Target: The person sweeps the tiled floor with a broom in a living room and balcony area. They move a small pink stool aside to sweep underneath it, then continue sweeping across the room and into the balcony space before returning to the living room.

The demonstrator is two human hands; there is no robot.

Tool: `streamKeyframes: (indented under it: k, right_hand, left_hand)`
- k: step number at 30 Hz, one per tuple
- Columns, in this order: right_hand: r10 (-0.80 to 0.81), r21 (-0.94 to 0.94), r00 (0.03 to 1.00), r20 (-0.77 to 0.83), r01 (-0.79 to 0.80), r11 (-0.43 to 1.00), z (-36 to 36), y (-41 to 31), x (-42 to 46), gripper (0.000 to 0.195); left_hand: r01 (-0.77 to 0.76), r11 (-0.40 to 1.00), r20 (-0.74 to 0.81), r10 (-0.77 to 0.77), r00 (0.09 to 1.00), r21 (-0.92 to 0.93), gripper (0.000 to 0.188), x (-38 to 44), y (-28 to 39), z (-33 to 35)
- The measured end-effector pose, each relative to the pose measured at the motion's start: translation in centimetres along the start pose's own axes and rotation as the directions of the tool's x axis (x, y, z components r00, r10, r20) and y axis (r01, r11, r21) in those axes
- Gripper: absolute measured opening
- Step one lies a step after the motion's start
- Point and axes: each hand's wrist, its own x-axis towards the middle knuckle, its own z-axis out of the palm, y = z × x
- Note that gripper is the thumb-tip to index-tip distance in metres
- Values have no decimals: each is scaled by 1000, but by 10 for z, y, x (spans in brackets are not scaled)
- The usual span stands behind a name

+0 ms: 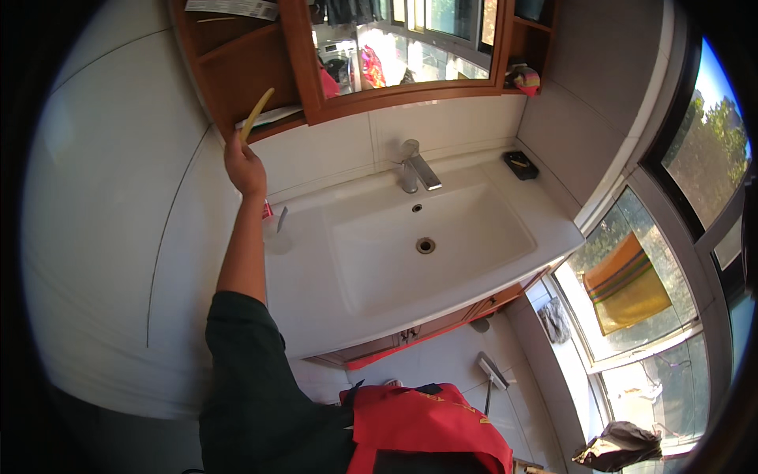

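My left hand (244, 169) is raised at the lower left shelf of a wooden mirror cabinet (314, 112). It grips a slim, curved yellow object (259, 111), perhaps a comb seen edge-on. Just behind that, a white and green tube or packet (278, 117) lies on the shelf. Below my wrist, a translucent cup (277, 234) stands at the left end of the white washbasin counter (302, 278), partly hidden by my forearm; a red tube (267, 208) shows beside it. My right hand is out of view.
A chrome faucet (421, 169) rises behind the basin (379, 260). In the back right corner sits a black soap dish (520, 165). A floor squeegee or broom (492, 371) is on the tiles, and a striped cloth (629, 284) hangs at the window. The mirror (408, 59) is overhead.
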Motion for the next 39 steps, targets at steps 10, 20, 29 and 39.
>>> streamKeyframes:
  k: [10, 20, 29, 39]
  right_hand:
    - [-122, 234, 983, -140, 153, 960, 32, 198, 29, 33]
    - [61, 355, 984, -167, 2, 935, 52, 126, -61, 44]
    - [46, 158, 982, -184, -17, 987, 36, 77, -89, 31]
    - [180, 180, 942, -284, -132, 975, 5, 75, -106, 37]
  left_hand:
    - [-409, 891, 415, 303, 858, 196, 43, 67, -85, 108]
    - [-466, 735, 822, -217, 527, 492, 45, 56, -86, 142]
    - [-463, 588, 610, -67, 790, 664, 55, 44, -47, 107]
    - [-138, 836, 347, 364, 864, -532, 32, -182, 196, 0]
